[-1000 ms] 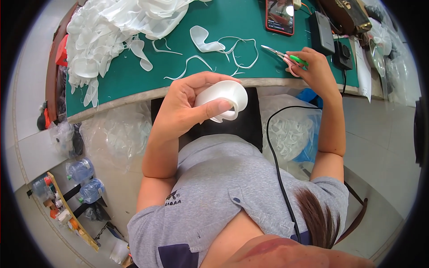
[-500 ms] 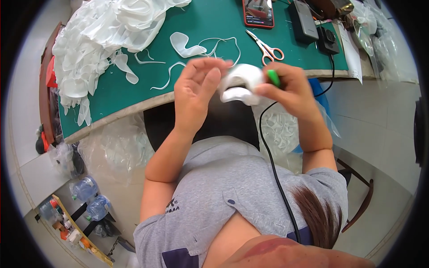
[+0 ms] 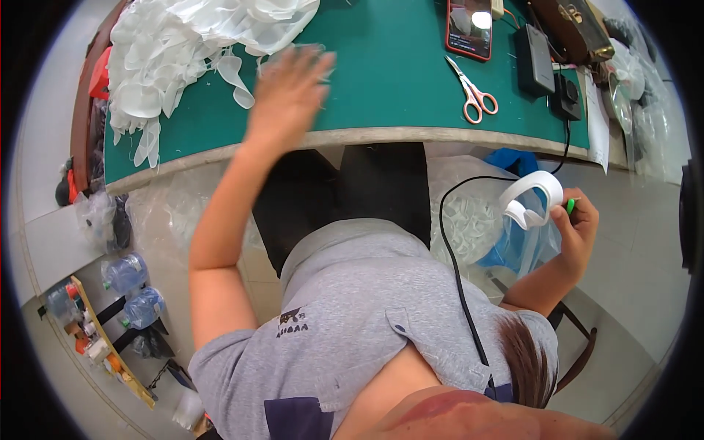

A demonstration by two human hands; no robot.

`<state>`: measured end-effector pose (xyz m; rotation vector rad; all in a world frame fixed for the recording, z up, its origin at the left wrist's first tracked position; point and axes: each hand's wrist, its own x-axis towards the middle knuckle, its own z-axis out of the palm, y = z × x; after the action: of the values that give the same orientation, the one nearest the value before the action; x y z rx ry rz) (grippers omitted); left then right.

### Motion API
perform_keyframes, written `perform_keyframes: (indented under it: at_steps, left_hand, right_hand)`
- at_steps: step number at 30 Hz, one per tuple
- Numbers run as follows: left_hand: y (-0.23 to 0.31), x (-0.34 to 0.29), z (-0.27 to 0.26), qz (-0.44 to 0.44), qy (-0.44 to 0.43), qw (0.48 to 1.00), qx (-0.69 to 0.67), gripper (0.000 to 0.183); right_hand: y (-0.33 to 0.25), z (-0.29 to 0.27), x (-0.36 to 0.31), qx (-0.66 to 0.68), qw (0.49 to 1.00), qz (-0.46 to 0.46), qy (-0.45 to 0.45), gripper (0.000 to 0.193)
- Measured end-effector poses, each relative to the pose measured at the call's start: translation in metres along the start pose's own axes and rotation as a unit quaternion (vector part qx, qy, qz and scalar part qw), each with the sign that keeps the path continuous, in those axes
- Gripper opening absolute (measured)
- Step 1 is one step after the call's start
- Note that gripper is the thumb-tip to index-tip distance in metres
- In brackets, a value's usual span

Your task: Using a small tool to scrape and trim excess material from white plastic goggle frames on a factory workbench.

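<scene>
My left hand point(image 3: 290, 92) is over the green table, blurred by motion, its fingers stretched out beside a pile of thin white plastic scraps point(image 3: 158, 70). Pale strips show around its fingertips; whether it touches them I cannot tell. Off the table's edge at the right, my right hand point(image 3: 579, 227) is closed on a white curved, open-looped plastic piece point(image 3: 551, 192). The same hand also has a small green-handled tool point(image 3: 570, 207), its working end hidden. A loose scrap point(image 3: 233, 77) hangs at the pile's right side.
Scissors with pink-orange handles point(image 3: 480, 103) lie on the green table mat point(image 3: 381, 88), near a phone point(image 3: 469, 33) and a dark box point(image 3: 535, 62). Below the edge, a clear bag of white pieces point(image 3: 466, 220) stands by a black cable point(image 3: 443, 227).
My left hand has left the white piece and swept over to the scrap pile; the loose scraps from mid-table have gone there too. My right hand has carried the white piece rightward and down.
</scene>
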<state>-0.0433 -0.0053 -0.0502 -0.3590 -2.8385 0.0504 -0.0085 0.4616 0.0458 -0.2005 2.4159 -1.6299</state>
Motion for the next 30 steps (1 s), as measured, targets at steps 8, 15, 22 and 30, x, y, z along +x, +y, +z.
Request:
perform_keyframes:
  at_steps: [8,15,22,30]
  left_hand:
    - [-0.221,-0.100,-0.046,-0.193,0.087,0.960,-0.184,0.029]
    - [-0.190,-0.063,-0.074,-0.315,0.153,0.933,-0.085,0.042]
    - [0.008,-0.013,-0.054,0.113,0.019,0.969,-0.220,0.058]
    - [-0.060,-0.070,-0.038,-0.096,-0.084,0.990,-0.061,0.067]
  right_hand:
    - [0.009,0.007,0.008,-0.124,0.979,0.098,-0.127,0.015]
    - [0.130,0.024,0.010,-0.389,0.847,0.196,-0.305,0.019]
    - [0.066,0.037,0.024,-0.284,0.898,0.246,-0.230,0.028]
    - [-0.013,0.034,0.033,-0.178,0.961,0.091,-0.189,0.015]
